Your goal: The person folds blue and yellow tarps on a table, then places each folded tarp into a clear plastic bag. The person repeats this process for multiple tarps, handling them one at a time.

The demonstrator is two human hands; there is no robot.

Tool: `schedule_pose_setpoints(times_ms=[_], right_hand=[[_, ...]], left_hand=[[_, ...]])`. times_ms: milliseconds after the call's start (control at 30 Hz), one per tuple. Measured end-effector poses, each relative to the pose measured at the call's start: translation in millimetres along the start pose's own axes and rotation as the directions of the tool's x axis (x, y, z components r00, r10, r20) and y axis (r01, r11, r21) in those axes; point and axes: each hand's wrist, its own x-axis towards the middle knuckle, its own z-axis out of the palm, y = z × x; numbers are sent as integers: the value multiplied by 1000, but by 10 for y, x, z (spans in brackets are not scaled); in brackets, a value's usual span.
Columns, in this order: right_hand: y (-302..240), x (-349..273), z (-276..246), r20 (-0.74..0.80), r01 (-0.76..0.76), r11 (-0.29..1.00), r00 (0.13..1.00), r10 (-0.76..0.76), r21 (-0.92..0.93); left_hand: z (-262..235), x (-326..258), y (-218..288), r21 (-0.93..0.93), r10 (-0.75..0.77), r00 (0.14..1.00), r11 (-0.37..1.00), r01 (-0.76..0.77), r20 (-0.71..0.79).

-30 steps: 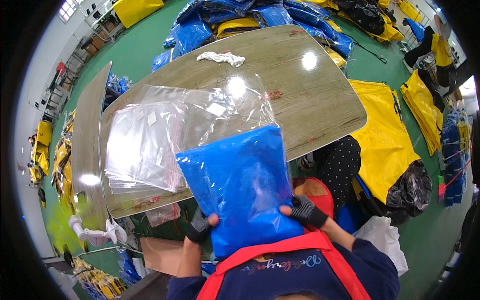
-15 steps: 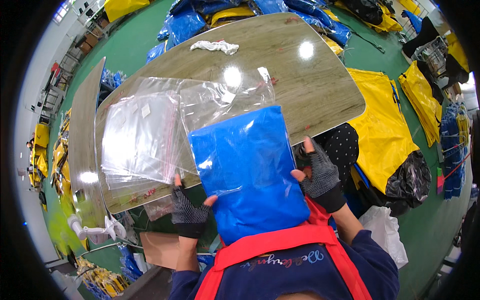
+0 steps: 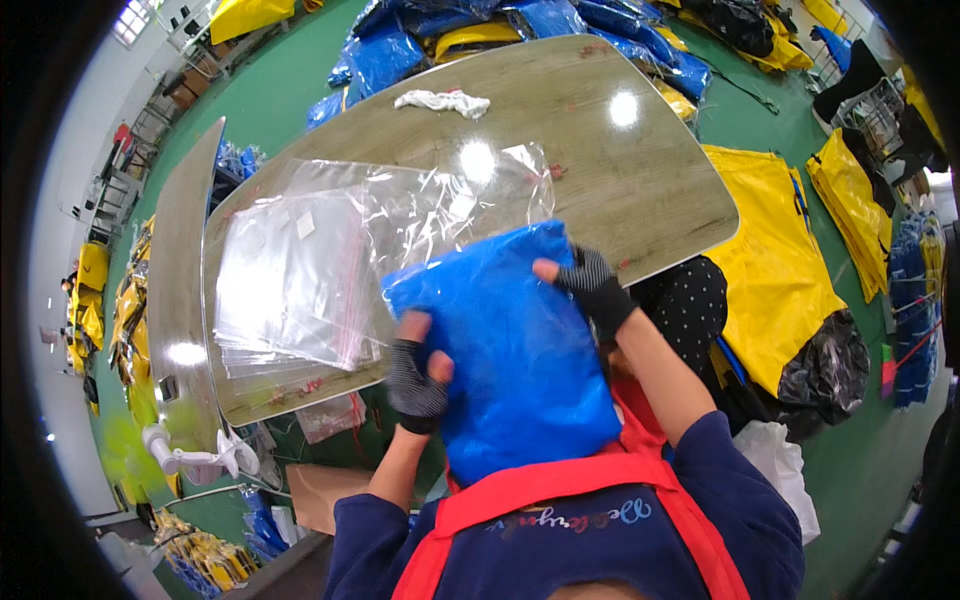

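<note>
Blue bag (image 3: 515,350), lifted higher than a second ago, gripped shut by left hand (image 3: 417,372) and right hand (image 3: 592,288) over clear bags (image 3: 300,280) on surface (image 3: 640,180).

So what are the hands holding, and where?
A blue bag: left hand grips its left edge, right hand its top right corner.

You get bright overhead light: two glare spots on the table (image 3: 640,170), edges bending toward a black fisheye rim.
</note>
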Motion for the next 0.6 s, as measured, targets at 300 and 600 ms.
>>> schedule_pose_setpoints(times_ms=[300,600], right_hand=[[-54,-365,-335,209,-116,957,976,60,265],[-70,-715,-126,61,-50,986,997,40,160]], left_hand=[[40,-71,-27,-573,-421,760,499,650,495],[81,-94,108,-471,-547,695,512,718,466]])
